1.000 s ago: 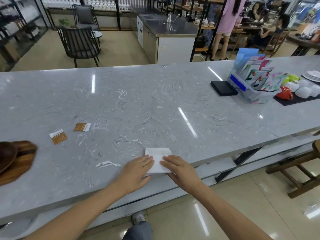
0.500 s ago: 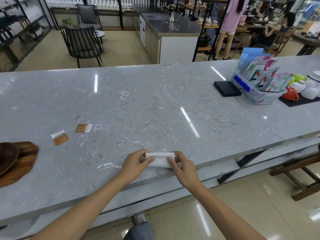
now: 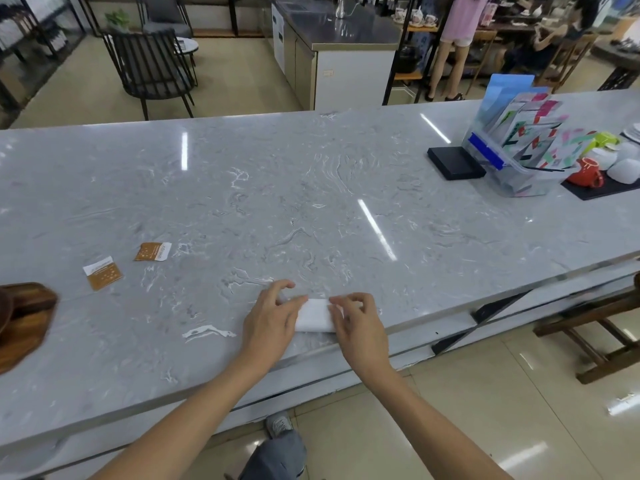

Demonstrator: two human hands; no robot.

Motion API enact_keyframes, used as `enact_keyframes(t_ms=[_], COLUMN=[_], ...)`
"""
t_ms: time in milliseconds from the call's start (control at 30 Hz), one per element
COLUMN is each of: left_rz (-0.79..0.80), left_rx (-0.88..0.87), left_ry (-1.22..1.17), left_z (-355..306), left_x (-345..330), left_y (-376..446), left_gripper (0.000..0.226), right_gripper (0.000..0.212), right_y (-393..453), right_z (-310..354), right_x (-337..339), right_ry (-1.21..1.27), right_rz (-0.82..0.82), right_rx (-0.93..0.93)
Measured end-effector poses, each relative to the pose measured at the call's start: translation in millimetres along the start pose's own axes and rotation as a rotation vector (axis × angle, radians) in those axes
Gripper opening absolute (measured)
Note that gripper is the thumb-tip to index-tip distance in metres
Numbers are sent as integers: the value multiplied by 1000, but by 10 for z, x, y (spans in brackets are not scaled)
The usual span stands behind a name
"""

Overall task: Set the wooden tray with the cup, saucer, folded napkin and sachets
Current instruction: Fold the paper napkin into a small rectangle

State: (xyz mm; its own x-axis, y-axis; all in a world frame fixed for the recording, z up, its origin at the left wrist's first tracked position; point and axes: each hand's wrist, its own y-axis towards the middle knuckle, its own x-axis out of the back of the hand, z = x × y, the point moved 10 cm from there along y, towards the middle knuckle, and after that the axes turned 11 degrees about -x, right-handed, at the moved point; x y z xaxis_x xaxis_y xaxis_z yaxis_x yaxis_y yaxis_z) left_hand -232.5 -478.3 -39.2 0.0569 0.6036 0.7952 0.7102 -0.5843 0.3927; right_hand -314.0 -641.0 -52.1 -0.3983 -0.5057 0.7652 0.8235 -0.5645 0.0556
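A white napkin [image 3: 315,315], folded into a narrow strip, lies near the front edge of the grey marble counter [image 3: 311,202]. My left hand [image 3: 270,320] presses on its left end and my right hand [image 3: 356,323] on its right end, fingers bent over the fold. Two brown-and-white sachets lie to the left: one sachet [image 3: 103,273] nearer the tray, the other sachet [image 3: 153,251] beside it. The wooden tray [image 3: 24,323] shows at the far left edge, partly cut off, with a dark round piece on it that I cannot identify.
At the back right stand a black box [image 3: 455,162], a clear bin of colourful packets [image 3: 519,150], and a black mat with a red cup [image 3: 587,172] and white cups [image 3: 623,164]. A wooden stool [image 3: 595,327] stands on the floor to the right. People stand beyond the counter.
The napkin was a wider square flat under my palms; both hands folded it over into a narrow strip and now pinch its two ends.
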Motion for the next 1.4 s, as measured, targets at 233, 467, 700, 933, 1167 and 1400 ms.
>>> enact_keyframes(t_ms=[233, 467, 700, 933, 1167, 1400], left_rz=[213, 444, 503, 546, 559, 508], left_rx=[-149, -82, -43, -17, -71, 43], left_ry=[216, 237, 210, 152, 48, -231], left_z=[-149, 41, 141, 81, -46, -50], left_x=[-170, -496, -575, -500, -516, -403], left_y=[-100, -182, -143, -161, -412, -540], left_gripper=[57, 65, 63, 61, 61, 60], right_gripper=[38, 51, 50, 48, 33, 37], right_y=[-157, -270, -204, -252, -810, -970], right_z=[248, 47, 5, -58, -337, -391], right_x=[-157, -287, -343, -266, -316, -292], right_ry=[-294, -329, -308, -161, 663, 994], right_rz=[-115, -205, -166, 40, 93, 134], right_rx=[212, 203, 146, -91, -556, -648])
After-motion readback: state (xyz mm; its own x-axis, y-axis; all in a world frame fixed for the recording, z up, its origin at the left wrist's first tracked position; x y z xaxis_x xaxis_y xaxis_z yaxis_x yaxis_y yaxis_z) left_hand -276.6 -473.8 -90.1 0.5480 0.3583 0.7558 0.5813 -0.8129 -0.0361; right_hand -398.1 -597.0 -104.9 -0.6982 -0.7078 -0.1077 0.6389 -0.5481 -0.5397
